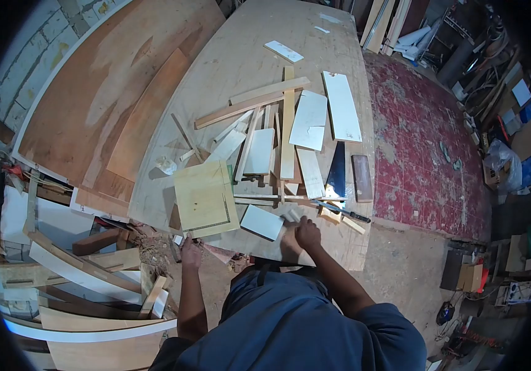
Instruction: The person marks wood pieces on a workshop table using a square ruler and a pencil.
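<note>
Plywood square (207,191), flat, near worktop (347,250) edge — right hand (307,235) curled at pale blocks (292,215), left hand (190,254) half-closed — grips unclear.

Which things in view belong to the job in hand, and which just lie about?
Likely the job's:
small pale block at the right hand
small white piece at the left hand
square yellowish board

Likely just lying about:
large brown panel, left
clear plastic bag, right

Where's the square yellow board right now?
In the head view, the square yellow board is on the left, by the near edge of the table, just beyond the left hand, with a white board to its right.
</note>
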Tool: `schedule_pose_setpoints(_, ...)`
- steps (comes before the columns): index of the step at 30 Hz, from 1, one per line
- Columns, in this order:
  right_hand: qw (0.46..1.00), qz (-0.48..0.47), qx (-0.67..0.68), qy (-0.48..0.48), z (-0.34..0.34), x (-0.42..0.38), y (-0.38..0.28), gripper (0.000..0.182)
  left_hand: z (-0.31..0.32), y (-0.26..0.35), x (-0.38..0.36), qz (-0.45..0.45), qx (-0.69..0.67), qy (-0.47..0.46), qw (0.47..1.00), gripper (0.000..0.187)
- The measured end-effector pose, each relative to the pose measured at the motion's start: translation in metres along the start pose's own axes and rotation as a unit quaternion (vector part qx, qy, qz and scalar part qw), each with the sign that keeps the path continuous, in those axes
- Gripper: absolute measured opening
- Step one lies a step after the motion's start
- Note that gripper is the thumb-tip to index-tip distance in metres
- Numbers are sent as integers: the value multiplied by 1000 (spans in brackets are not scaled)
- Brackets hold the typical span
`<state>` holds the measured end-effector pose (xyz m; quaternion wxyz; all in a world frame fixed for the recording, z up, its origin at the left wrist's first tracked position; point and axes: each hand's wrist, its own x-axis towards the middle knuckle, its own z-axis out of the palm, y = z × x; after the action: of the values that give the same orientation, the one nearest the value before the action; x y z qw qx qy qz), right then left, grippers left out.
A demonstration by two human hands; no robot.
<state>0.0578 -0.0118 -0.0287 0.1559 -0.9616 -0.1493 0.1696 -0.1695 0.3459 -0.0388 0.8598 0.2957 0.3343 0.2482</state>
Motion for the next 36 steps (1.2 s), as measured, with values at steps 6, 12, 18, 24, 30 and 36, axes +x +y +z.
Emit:
schedule_pose_setpoints(6, 963, -256, 33, 81, -6, 9, -93, 36, -7, -9, -1, 3, -13, 3, 1000, 14)
schedule_pose_setpoints(12, 966, -240, -76, 57, 45, 17, -97, 62, 7, 0, -19, 8, 24, 12, 1000, 20)
schedule_pose_setpoints(18, 977, -172, 24, 120, -2, -1, -9, 60, 41, -5, -30, -23, 27, 29, 999, 22)
schedule_pose_setpoints(24, 982, 66, -68, 161, -36, -1, 167, 54, 59, -37, -1, -99, 145, -200, 964, 17)
schedule_pose_setpoints(30, 987, 73, -137, 30, -83, 6, 230, 31, 113, -86, -12, -137, 292, -212, 923, 24)
schedule_pose_setpoints(36, 989, -19, -127, 68, -79, 18, 262, 18, 135, -132, -48, -124, 271, -184, 937, 26)
